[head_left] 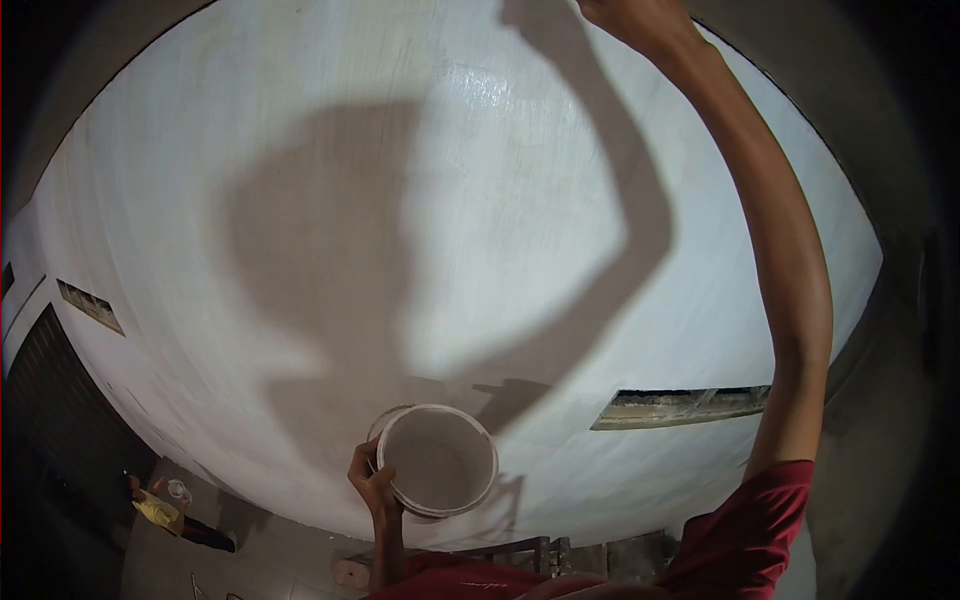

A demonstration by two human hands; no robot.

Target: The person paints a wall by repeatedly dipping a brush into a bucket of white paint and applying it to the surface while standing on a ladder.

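Observation:
My left hand (374, 482) grips a white paint bucket (488, 462) at the left side of its rim, low in the head view. The bucket's mouth faces me, and its pale inside shows. High at the top edge, my right hand (630, 14) is raised close to the white wall (520, 180). Its fingers are cut off by the frame, so whatever it may hold is hidden. A glossy, wet-looking patch lies on the wall to the left of that hand.
A narrow wall opening (685, 407) is at right, and a smaller vent (90, 306) at left. Below me are dark metal bars (500, 547). On the floor at lower left stands a person in a yellow top (158, 510), beside a dark shutter (65, 400).

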